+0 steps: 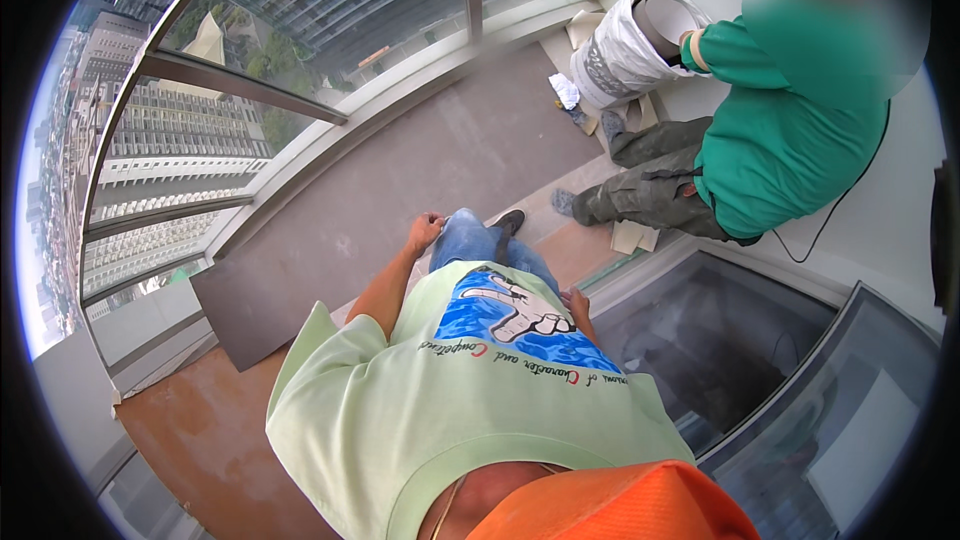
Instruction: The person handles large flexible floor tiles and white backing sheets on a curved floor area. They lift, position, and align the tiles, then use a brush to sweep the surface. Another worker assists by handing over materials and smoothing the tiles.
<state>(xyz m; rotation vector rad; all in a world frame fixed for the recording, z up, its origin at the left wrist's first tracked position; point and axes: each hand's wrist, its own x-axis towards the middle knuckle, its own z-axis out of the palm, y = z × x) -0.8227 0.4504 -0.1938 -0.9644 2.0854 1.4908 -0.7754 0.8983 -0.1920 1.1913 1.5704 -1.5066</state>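
My left hand (427,230) hangs beside my left thigh, over the grey-brown floor board (430,130). Its fingers look curled together, and anything inside them is too small to make out. On the other side, my right hand (574,304) is close to my right hip. My pale green shirt hides part of it, so its fingers are unclear. Below the hem my blue jeans (462,237) and one dark shoe (510,221) show. Neither hand touches the white sack (625,55) at the far right, where a co-worker in a green shirt (790,155) has one arm at its mouth.
Tall windows (330,20) curve along the left and far side, high above a city. An orange-brown floor sheet (210,430) lies at the near left. To my right is a glass panel in a frame (850,420). A crumpled white cloth (564,91) rests near the sack.
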